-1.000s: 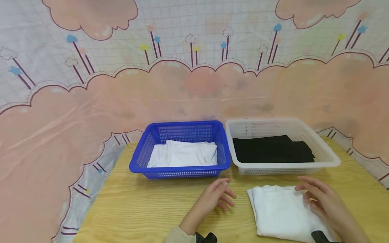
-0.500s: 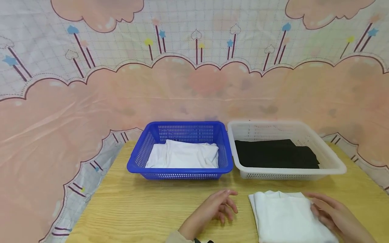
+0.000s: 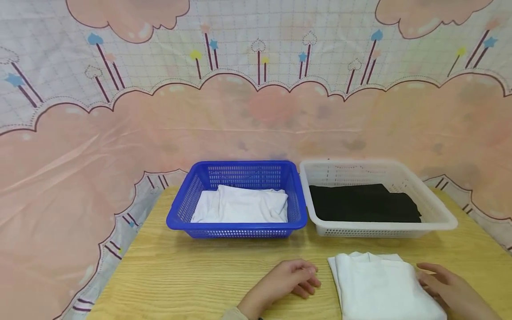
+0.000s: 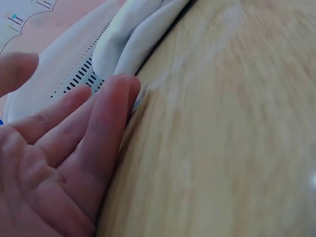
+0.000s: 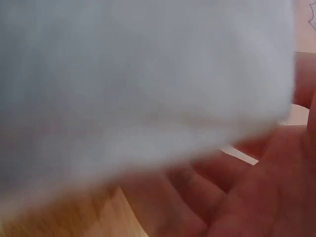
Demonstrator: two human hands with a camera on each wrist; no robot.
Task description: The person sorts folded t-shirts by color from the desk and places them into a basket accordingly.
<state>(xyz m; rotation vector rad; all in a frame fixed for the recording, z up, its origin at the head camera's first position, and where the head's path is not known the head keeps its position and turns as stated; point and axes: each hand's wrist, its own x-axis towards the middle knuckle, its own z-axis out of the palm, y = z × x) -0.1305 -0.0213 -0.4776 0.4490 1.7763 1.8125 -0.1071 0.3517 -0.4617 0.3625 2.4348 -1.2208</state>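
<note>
A folded white cloth (image 3: 386, 289), perhaps a garment, lies on the table at the lower right of the head view. My left hand (image 3: 285, 283) rests on the tabletop to its left, fingers relaxed and apart from it. In the left wrist view the palm of this hand (image 4: 64, 163) is bare, with the cloth (image 4: 131, 42) beyond the fingertips. At the cloth's right edge is my right hand (image 3: 454, 291), its fingers loosely bent. Up close in the right wrist view, the cloth (image 5: 148, 74) hides part of the fingers (image 5: 163, 207).
Behind the hands stands a blue basket (image 3: 240, 226) containing folded white cloth (image 3: 244, 204). To its right, a white basket (image 3: 380, 226) contains folded black cloth (image 3: 364, 202). The wooden table (image 3: 180, 266) extends left. A patterned curtain (image 3: 240, 120) hangs behind.
My right hand has moved right, from over the white cloth to its right edge. My left hand has lowered toward the person and now lies on the table. The head view has shifted slightly.
</note>
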